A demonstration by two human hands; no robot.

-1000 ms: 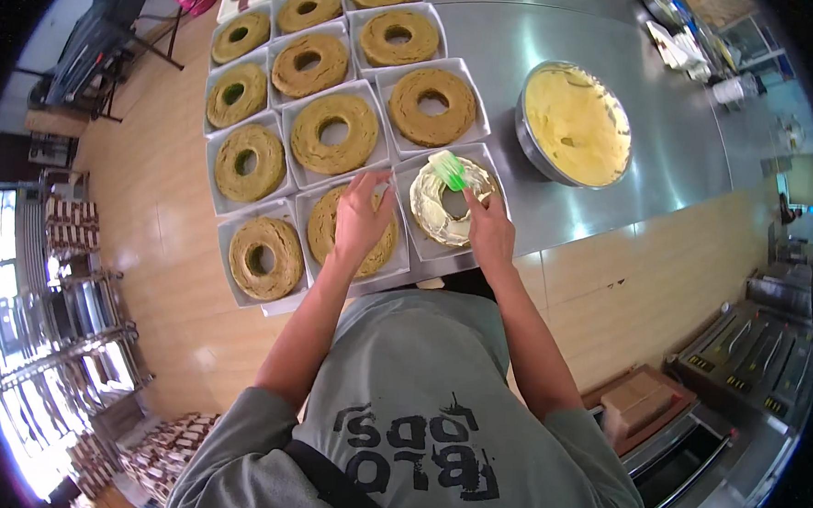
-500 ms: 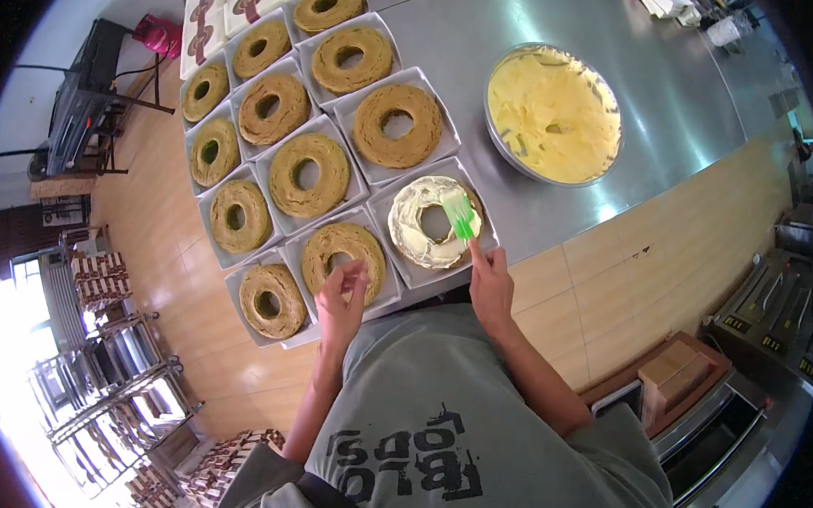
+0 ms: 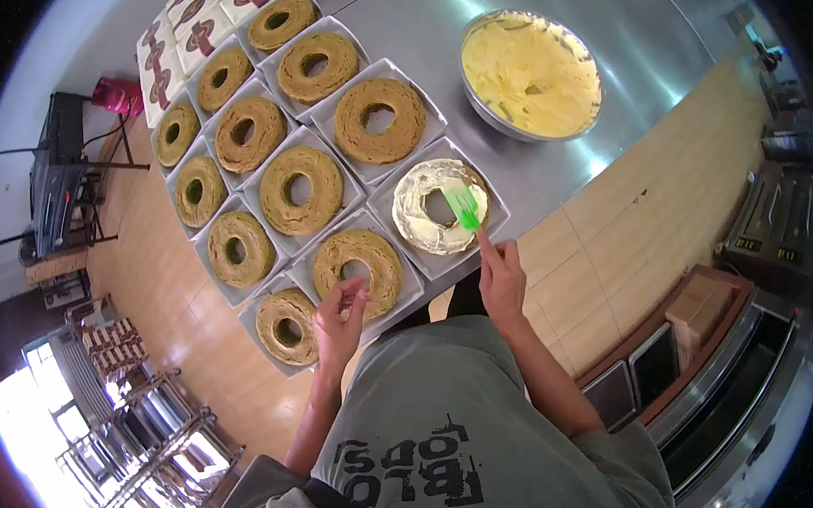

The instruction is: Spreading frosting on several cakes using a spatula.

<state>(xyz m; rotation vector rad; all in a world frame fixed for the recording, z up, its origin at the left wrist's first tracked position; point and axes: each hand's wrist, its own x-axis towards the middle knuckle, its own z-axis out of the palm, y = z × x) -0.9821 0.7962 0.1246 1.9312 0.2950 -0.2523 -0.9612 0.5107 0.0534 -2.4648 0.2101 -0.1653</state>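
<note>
Ten ring cakes [image 3: 299, 190] in white trays [image 3: 385, 175], one frosted [image 3: 439, 206]; one green spatula [image 3: 463, 206]; one bowl of cream [image 3: 531, 73].

Green spatula [image 3: 464, 207]: flat blade lying on top of the frosted ring cake [image 3: 439, 206], at the right of its centre hole. Cake: ring-shaped, top coated in pale cream, brown side showing; sits in a white square tray [image 3: 495, 224], just below the metal bowl [image 3: 530, 75] of yellow cream.

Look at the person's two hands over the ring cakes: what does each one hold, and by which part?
The right hand holds a green spatula by its handle end, blade on the frosted ring cake. The left hand holds nothing.
</note>
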